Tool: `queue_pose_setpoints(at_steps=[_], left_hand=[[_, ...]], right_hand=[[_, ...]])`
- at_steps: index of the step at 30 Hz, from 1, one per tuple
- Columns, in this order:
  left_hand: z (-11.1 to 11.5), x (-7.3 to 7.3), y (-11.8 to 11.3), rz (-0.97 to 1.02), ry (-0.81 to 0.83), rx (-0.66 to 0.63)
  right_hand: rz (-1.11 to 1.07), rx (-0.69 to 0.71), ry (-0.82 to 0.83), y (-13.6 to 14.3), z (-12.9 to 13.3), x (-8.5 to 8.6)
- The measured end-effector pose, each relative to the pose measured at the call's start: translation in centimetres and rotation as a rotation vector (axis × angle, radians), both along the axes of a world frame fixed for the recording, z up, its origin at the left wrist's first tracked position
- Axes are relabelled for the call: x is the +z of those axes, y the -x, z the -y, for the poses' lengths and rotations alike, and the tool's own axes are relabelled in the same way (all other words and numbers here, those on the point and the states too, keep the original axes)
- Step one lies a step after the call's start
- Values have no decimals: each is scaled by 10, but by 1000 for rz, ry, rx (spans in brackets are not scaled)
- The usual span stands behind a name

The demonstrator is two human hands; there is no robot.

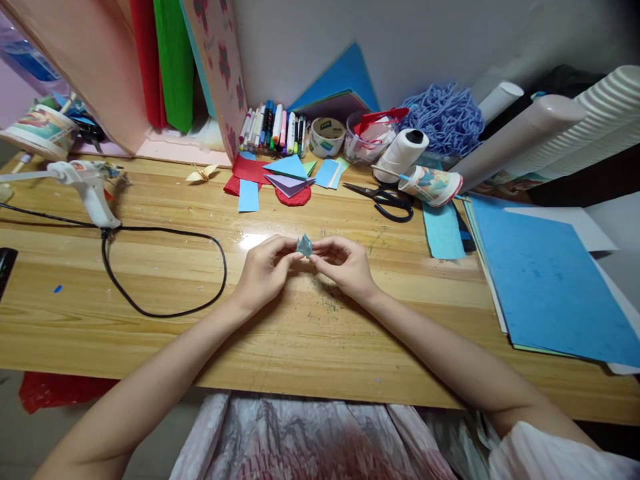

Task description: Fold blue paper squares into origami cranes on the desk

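Observation:
A small folded blue-grey paper piece [305, 246] is held just above the wooden table [280, 347], near the middle of the view. My left hand [267, 270] pinches its left side between thumb and fingers. From the right, my right hand [346, 265] pinches the other side in the same way. The fingertips of both hands nearly meet around the paper, and they hide part of its lower edge. Its top comes to a point and faces up.
A white glue gun [90, 193] with a looped black cable [225, 267] lies left. Black scissors [387, 200], folded papers [290, 170], markers [277, 130] and a tape roll [327, 137] sit behind the hands. Blue sheets [555, 280] are stacked right, near a thread cone [401, 155].

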State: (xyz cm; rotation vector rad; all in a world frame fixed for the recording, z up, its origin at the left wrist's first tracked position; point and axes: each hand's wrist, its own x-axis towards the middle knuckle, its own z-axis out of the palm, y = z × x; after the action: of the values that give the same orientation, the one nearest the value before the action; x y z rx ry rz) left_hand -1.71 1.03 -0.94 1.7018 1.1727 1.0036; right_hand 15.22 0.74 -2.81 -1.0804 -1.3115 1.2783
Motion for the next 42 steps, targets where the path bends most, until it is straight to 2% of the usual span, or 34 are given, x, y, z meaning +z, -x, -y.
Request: queue_pose_setpoints(at_steps=[7,12,16,21,24,27,30,32,36,39,42], left_hand=[[1,5,0,-48,20,-38],[1,3,-1,-64,23,-61],[-3,1,-1,-10,125,-28],[-8,4,-1,74,241,-12],[-8,4,-1,134,267,-31],[-7,3,-1,194,265,5],[-4,5,-1,104,269,43],[-1,8,-1,16,290,-22],[3,16,0,-101,163,-130],[5,18,1,-229,3,-142],[6,17,2,-318,-88,-155]], right_hand=[[-22,57,16,-1,0,4],[-64,88,58,0,-1,4],[-79,119,108,1,-4,3],[-60,150,77,1,-6,3],[-26,117,44,1,-5,2],[16,55,-19,1,-2,1],[109,-18,-137,1,1,3],[204,-35,-240,1,3,5],[339,7,-369,0,4,9],[319,35,-353,-1,5,10],[237,82,-279,-1,6,7]])
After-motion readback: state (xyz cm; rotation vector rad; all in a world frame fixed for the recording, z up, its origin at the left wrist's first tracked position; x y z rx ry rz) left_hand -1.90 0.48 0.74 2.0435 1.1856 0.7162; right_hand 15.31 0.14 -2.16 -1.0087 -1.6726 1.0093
